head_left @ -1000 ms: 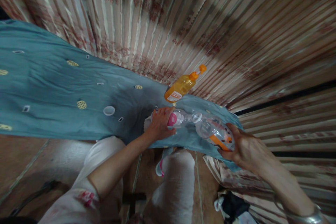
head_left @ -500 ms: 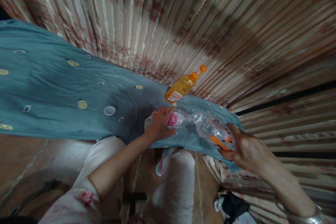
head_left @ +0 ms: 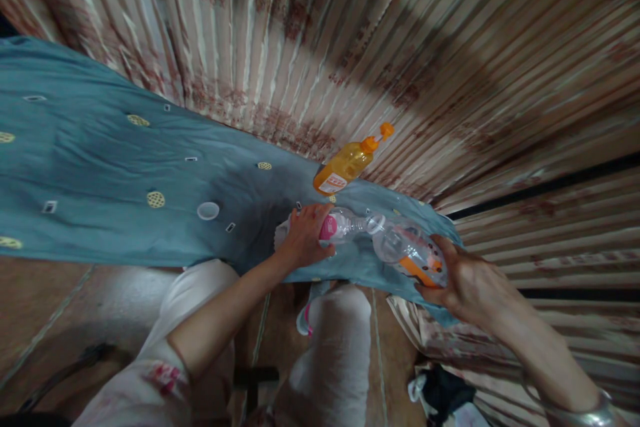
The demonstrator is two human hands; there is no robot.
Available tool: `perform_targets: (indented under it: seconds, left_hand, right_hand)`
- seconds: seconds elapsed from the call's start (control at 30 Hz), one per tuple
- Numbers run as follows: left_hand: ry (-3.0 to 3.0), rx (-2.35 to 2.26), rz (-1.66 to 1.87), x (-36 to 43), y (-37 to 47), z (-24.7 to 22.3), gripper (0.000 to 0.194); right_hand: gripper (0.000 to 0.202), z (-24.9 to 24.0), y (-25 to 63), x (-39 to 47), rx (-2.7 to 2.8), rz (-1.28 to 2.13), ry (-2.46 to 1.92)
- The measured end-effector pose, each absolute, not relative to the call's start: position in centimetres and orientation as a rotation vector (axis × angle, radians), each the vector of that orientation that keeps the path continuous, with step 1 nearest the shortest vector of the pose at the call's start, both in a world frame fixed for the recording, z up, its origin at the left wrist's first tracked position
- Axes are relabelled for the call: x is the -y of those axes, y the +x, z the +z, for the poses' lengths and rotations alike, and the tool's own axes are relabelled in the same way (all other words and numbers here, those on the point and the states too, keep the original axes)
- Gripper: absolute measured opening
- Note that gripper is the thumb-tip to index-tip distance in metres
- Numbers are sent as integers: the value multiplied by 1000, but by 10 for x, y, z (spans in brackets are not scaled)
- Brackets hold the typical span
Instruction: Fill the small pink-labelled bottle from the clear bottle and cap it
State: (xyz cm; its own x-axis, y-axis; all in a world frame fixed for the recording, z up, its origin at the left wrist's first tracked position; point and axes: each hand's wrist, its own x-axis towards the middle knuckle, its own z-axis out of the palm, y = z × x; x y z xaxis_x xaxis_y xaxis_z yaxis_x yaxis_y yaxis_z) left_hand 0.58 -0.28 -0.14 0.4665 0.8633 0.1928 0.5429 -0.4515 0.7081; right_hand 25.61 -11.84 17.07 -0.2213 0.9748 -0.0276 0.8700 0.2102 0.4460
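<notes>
My left hand [head_left: 306,237] is wrapped round a clear plastic bottle with a pink label [head_left: 342,225], its neck pointing right. In my right hand [head_left: 463,277] is a larger clear bottle with an orange label [head_left: 413,255], tilted with its neck toward the left. The two bottle mouths meet or nearly meet above the cloth; whether they touch is hard to tell. Any liquid inside them cannot be made out. Just beyond my hands stands a pump bottle of orange-yellow liquid [head_left: 345,167]. A small white round lid or dish [head_left: 208,211] lies left of my left hand.
A teal patterned cloth [head_left: 100,167] covers the long narrow table. Behind it hangs a pleated beige curtain [head_left: 280,33] with reddish print. My knees are under the near edge. Dark and white fabric [head_left: 445,393] lies on the floor at lower right.
</notes>
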Motion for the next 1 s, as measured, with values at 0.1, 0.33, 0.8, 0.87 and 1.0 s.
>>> perform_targets:
  seconds: [0.1, 0.33, 0.8, 0.87, 1.0]
  left_hand:
    - [2143, -1167, 734, 3, 6, -1, 87]
    - [2141, -1165, 737, 3, 6, -2, 86]
    - [2147, -1166, 725, 3, 6, -1, 85]
    - [2150, -1168, 735, 3, 6, -2, 86]
    - [2144, -1171, 742, 3, 6, -3, 87]
  right_hand:
    - [50, 171, 255, 118, -2199, 491, 1732]
    - [47, 172, 253, 117, -2160, 445, 1765]
    - [44, 172, 253, 117, -2136, 452, 1757]
    - [44, 171, 254, 117, -2146, 461, 1750]
    - [46, 171, 255, 118, -2151, 459, 1764]
